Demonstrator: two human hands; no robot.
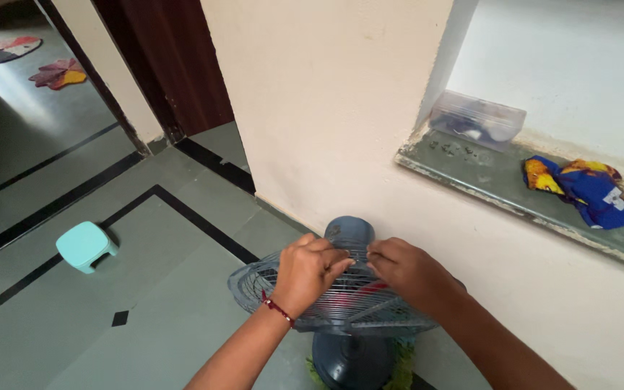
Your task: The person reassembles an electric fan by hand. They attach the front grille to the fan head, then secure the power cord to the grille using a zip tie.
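I've got left hand (306, 269) and right hand (407, 273) both pinched shut on the fan guard's (254, 278) top wires, motor housing (349, 231) just beyond fingertips.

1. Left hand (306, 269): bare, no rings or glove visible; lower centre of the frame.
2. Left wrist: thin red thread bracelet (277, 309), wound round the wrist, with a short loose end.
3. Left forearm: bare, no sleeve in view, entering from the bottom edge.
4. Right hand (406, 271): bare, no rings or band visible; lower centre, right of the other.
5. Right forearm: bare, no sleeve in view, entering from the lower right corner.
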